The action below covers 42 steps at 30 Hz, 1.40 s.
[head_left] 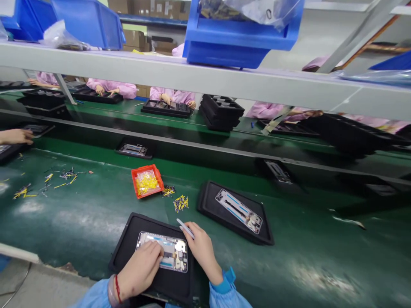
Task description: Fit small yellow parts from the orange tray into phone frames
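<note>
In front of me a phone frame (180, 252) with blue strips and a dark flex cable lies in a black tray (135, 229). My left hand (141, 267) rests over the frame's left part, fingers closed and pressed together at its middle. Whatever is between those fingertips is hidden. At the tray's right edge my right hand (201, 248) is closed around a slim whitish stick-like tool (185, 228), which points up and left. Just beyond the tray lies a small pile of yellow and black strips (181, 203).
A red bin (154, 194) holds a bag of yellow pieces. To the right, another phone frame (239, 209) lies on a black tray (208, 201). Loose strips (24, 192) are scattered left. A shelf (154, 70) with blue bins crosses above; co-workers in pink sleeves sit behind.
</note>
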Motion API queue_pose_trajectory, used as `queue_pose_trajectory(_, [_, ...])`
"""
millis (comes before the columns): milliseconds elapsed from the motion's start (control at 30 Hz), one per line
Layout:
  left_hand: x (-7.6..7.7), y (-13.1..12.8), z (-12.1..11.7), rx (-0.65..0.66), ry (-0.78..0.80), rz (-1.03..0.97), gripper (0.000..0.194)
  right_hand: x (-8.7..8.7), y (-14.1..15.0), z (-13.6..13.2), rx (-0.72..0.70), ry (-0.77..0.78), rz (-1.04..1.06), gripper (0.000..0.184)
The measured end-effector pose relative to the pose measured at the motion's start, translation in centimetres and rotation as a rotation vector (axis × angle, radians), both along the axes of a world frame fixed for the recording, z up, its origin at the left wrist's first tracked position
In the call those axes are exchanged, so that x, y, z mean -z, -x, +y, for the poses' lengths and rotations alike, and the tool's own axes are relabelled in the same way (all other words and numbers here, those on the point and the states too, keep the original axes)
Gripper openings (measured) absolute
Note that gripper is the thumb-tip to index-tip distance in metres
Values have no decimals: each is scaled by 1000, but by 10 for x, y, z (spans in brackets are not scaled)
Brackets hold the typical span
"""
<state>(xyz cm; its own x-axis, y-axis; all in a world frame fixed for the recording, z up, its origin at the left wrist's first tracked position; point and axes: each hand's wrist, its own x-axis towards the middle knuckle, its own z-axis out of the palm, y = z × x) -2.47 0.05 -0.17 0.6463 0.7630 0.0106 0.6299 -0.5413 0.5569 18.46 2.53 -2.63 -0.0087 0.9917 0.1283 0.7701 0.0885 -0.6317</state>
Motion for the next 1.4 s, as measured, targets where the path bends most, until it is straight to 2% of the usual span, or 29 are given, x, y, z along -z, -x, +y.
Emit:
queue_pose_trajectory(67, [-2, 1, -8, 15, -7, 0, 16, 0, 1, 0, 23, -20, 81, 38])
queue_pose_trajectory(200, [-6, -6, -16, 28, -33, 62, 15, -3, -1, 2, 146, -7, 374, 46])
queue_pose_trajectory(333, [-2, -20, -4, 0, -94, 101, 15, -14, -13, 3, 234, 48, 582, 58])
queue_pose_trajectory(433, [4, -26, 8, -72, -82, 37, 15, -21, -17, -2, 287, 14, 865, 57])
queue_pose_trajectory(500, [7, -26, 13, -101, -64, -22, 16, -20, -13, -7, 280, 5, 984, 56])
queue_pose_trajectory(633, [8, -24, 15, -108, -42, -83, 17, -10, 1, -15, 162, 252, 1148, 57])
queue_pose_trajectory(700, [8, -24, 14, -116, -33, -106, 17, -6, 3, -16, 125, 324, 1210, 52])
queue_pose_trajectory(933, [11, -24, 16, -151, -41, -167, 18, -3, -4, -23, -49, 343, 1143, 37])
queue_pose_trajectory(1167, [8, -26, 17, -168, 5, -154, 18, 3, 1, -33, 44, 169, 969, 36])
queue_pose_trajectory(1400, [8, -26, 18, -158, 10, -149, 18, 3, 4, -36, 25, 115, 898, 31])
